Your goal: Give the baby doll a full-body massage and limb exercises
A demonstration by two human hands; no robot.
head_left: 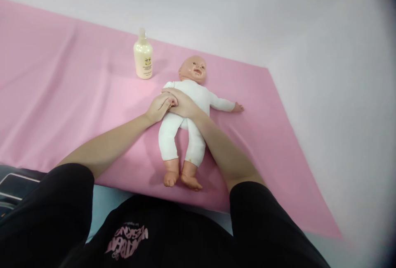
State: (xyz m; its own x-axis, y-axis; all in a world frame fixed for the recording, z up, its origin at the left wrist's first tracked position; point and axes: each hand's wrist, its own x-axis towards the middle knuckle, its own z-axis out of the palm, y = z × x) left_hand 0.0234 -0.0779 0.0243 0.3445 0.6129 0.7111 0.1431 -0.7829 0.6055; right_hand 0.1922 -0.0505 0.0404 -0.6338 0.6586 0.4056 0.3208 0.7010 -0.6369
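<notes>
A baby doll [193, 92] with a white cloth body lies on its back, its head away from me and its bare feet towards me. My left hand [159, 107] is closed around the doll's hand [173, 103] at the left side of its body, where small doll fingers show. Across the doll's belly reaches my right hand [181, 102], wrapped over the arm on that same side. Most of that doll arm is hidden under my hands. The doll's other arm [222, 103] stretches out to the right, untouched.
A pale yellow bottle [144, 59] with a clear cap stands upright, left of the doll's head. Pink cloth [93, 94] with soft folds covers the table, its edge running close to my body. Behind is a white wall [216, 8].
</notes>
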